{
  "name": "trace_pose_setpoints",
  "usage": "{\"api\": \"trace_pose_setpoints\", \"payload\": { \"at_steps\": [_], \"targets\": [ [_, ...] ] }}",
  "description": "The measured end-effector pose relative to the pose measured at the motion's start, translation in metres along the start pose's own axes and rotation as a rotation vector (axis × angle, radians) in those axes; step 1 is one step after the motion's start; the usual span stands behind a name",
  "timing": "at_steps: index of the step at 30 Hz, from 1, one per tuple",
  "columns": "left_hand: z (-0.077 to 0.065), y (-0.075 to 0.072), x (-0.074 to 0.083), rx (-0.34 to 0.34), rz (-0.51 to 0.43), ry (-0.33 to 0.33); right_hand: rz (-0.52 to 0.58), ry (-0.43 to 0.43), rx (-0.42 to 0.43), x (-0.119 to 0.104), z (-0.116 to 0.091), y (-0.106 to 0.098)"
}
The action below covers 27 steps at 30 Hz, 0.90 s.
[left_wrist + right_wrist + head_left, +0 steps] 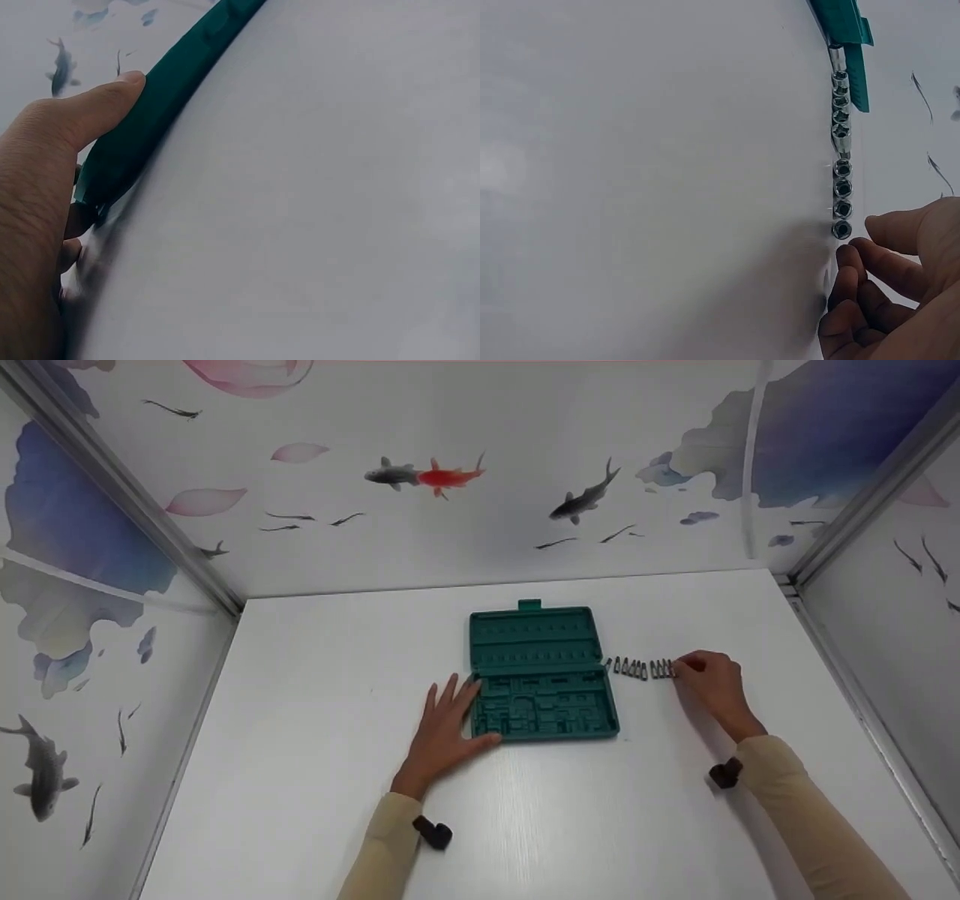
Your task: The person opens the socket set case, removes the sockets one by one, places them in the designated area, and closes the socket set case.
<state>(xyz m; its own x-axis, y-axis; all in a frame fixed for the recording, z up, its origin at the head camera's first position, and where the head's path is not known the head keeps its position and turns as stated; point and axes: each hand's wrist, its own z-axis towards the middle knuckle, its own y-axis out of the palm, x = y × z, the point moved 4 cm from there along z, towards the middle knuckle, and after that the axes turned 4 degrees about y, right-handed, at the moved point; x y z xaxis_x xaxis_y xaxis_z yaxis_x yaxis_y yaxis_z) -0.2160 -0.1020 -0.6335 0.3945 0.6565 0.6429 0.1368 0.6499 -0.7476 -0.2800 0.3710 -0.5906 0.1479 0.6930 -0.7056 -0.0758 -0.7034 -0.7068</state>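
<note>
A green moulded tool case (pixel 551 705) lies unfolded on the white table, its recesses bare. My left hand (pixel 442 735) rests spread at the case's left side, with the thumb on the front corner. In the left wrist view, that thumb (pixel 112 101) lies against the case's wall. A row of several small silver sockets (pixel 842 187) runs out from the case's right side, open ends facing the front. At the row's right end is my right hand (pixel 716 686), fingers bent and thumb apart from the forefinger, fingertips right at the last socket.
The white tabletop (pixel 322 697) is bounded by a back wall (pixel 480 547) and side walls printed with fish and petals. Metal framing (pixel 874 720) lines the right edge. Small black devices (pixel 433 834) are worn on both wrists.
</note>
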Motion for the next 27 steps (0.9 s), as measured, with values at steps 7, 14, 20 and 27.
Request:
{"api": "trace_pose_setpoints", "payload": {
  "at_steps": [7,14,20,27],
  "targets": [
    [-0.001,-0.001,0.000,0.003,-0.020,-0.001,0.015,-0.061,0.023,-0.013,0.001,0.001],
    [-0.002,0.000,-0.004,0.003,-0.016,-0.059,0.030,-0.162,-0.006,-0.031,0.007,0.012],
    [-0.002,0.002,-0.005,0.004,0.004,-0.098,0.042,-0.218,-0.050,-0.049,0.016,0.024],
    [-0.001,0.004,-0.003,-0.005,0.004,-0.103,0.057,-0.244,-0.101,-0.068,0.028,0.036]
  ]
}}
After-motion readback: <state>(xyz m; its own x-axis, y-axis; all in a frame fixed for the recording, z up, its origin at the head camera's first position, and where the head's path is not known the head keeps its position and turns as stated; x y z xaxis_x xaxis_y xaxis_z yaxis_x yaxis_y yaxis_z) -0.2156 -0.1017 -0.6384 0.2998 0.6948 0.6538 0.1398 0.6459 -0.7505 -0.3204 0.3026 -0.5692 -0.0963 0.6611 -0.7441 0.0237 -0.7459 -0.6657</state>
